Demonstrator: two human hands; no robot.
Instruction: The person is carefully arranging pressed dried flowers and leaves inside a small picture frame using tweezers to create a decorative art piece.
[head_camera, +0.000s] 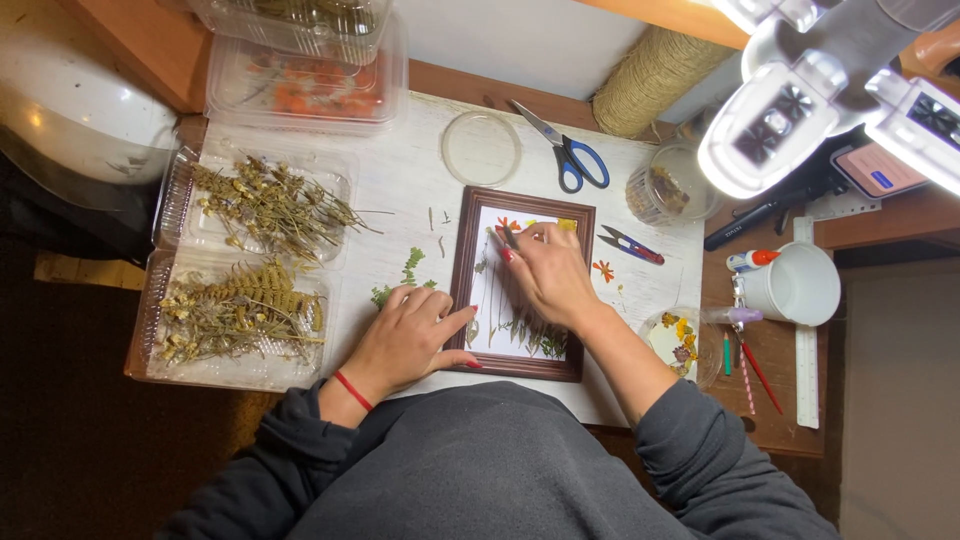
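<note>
Blue-handled scissors (572, 152) lay near a round clear lid (481, 148). Trays of dried plants (262, 205) sat left; a white mug (797, 284) and ruler (806, 330) stood right, beside a twine spool (652, 80).

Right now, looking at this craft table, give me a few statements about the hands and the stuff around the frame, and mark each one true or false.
1. The right hand is over the brown picture frame, holding a slim tool to the pressed flowers. True.
2. The left hand is lifted off the table, holding the scissors. False: it rests flat at the frame's left edge; the blue-handled scissors lie untouched above the frame.
3. Clear trays of dried plants sit left of the frame. True.
4. The white mug stands left of the frame. False: it stands on the right, by the ruler.
</note>
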